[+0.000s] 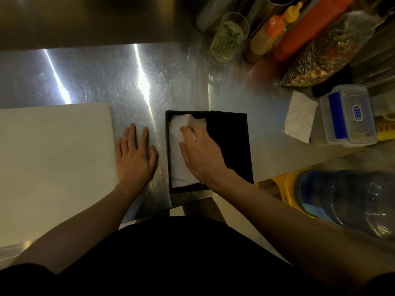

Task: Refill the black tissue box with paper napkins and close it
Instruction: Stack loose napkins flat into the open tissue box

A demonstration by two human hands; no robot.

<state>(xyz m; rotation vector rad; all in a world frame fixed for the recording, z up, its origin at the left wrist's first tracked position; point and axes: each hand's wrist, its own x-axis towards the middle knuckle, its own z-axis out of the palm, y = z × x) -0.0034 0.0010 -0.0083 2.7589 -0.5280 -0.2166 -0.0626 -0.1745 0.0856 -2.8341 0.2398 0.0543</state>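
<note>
The black tissue box (235,146) lies open on the steel counter near its front edge. White paper napkins (178,146) fill its left half, while the right half shows black. My right hand (198,150) reaches into the box and its fingers press down on the napkins. Flat on the counter, just left of the box, rests my left hand (134,157) with fingers spread. A loose white napkin (299,118) lies on the counter to the right of the box.
A white cutting board (53,159) sits at the left. At the back right stand a glass of toothpicks (229,37), sauce bottles (275,28) and a bag of dried chillies (327,50). A clear lidded container (348,116) is at the right. A large water bottle (350,199) lies below the counter.
</note>
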